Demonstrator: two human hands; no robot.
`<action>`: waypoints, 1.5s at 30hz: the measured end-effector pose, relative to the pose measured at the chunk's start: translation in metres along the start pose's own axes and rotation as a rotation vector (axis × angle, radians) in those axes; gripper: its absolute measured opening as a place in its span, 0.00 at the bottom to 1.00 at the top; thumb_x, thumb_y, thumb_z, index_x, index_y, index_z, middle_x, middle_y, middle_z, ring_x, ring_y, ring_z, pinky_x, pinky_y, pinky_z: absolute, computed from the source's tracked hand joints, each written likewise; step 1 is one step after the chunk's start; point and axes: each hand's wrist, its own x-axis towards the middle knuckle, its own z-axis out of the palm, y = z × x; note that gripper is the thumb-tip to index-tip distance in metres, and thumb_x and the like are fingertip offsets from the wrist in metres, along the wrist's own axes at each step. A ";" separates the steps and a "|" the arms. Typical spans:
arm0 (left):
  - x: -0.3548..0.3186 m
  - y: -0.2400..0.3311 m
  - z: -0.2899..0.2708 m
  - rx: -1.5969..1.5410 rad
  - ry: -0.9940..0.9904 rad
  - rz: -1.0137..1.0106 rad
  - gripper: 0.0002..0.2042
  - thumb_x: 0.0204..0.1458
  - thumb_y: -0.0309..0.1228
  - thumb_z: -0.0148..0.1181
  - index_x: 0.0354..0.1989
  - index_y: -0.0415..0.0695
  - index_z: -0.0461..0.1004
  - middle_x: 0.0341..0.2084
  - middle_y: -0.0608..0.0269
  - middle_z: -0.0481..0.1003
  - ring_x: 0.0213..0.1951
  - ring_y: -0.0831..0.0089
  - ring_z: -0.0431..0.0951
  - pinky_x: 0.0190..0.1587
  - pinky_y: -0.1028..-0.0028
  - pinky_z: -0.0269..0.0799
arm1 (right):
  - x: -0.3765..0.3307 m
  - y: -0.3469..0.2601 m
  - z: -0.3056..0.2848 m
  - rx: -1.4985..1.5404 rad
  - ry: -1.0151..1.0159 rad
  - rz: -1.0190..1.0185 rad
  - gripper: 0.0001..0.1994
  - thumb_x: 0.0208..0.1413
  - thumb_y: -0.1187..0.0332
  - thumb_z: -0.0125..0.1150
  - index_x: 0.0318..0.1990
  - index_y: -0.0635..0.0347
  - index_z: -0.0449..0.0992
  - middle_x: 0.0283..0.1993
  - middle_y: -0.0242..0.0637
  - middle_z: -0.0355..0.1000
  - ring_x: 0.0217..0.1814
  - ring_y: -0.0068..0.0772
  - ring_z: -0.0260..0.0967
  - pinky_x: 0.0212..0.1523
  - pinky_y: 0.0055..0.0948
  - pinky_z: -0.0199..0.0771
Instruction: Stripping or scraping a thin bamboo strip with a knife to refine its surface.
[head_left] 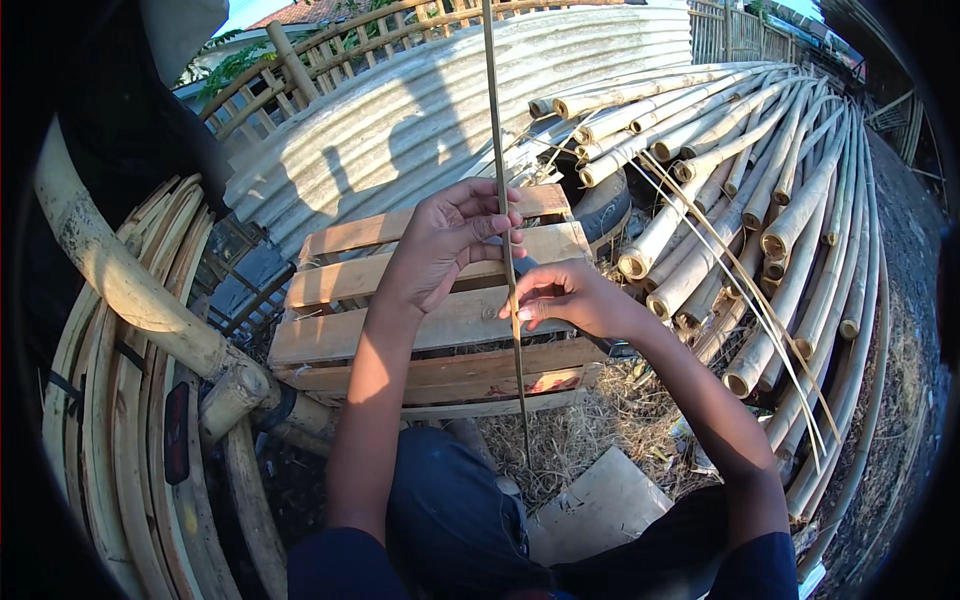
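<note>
A long, thin, pale green bamboo strip (503, 200) is held nearly upright in front of the person, running from the top edge of the view down to a point just above the knees. It is pinched by the left hand (445, 240) in the higher grip, with the fingertips (497, 222) closed around it. Lower down, the strip is grasped by the right hand (565, 298), whose fingers are curled against it; both grips are clenched on the strip. Behind the hands, a pallet of pale wooden slats (420, 330) is seen lying on the ground. A heap of long, light-brown bamboo poles (740, 180) is stacked to the right, with a few loose thin slivers (740, 280) lying across it. A grey corrugated metal sheet (440, 110) is propped beyond the pallet. To the left, curved split bamboo slats (110, 400) are bundled together. Dry straw (600, 420) is scattered on the ground near the knees.
</note>
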 end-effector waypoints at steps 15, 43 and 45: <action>-0.010 -0.013 0.016 0.019 0.112 0.124 0.15 0.55 0.26 0.58 0.49 0.33 0.70 0.34 0.57 0.74 0.35 0.71 0.78 0.40 0.66 0.81 | -0.007 -0.021 0.030 -0.500 0.274 -0.063 0.06 0.53 0.74 0.63 0.33 0.69 0.75 0.27 0.41 0.75 0.30 0.25 0.75 0.34 0.25 0.72; -0.004 -0.042 0.037 -0.345 0.119 0.131 0.09 0.63 0.36 0.48 0.41 0.44 0.65 0.22 0.71 0.58 0.23 0.83 0.55 0.27 0.81 0.54 | -0.033 0.014 0.016 -1.257 0.344 0.444 0.19 0.55 0.57 0.58 0.36 0.71 0.71 0.31 0.53 0.74 0.37 0.53 0.75 0.36 0.42 0.75; -0.003 -0.042 0.033 -0.374 0.089 0.133 0.10 0.63 0.37 0.46 0.40 0.43 0.66 0.21 0.72 0.56 0.24 0.83 0.55 0.28 0.81 0.54 | -0.034 0.017 0.011 -1.225 0.360 0.436 0.19 0.55 0.58 0.57 0.36 0.72 0.70 0.29 0.53 0.73 0.35 0.53 0.75 0.35 0.42 0.75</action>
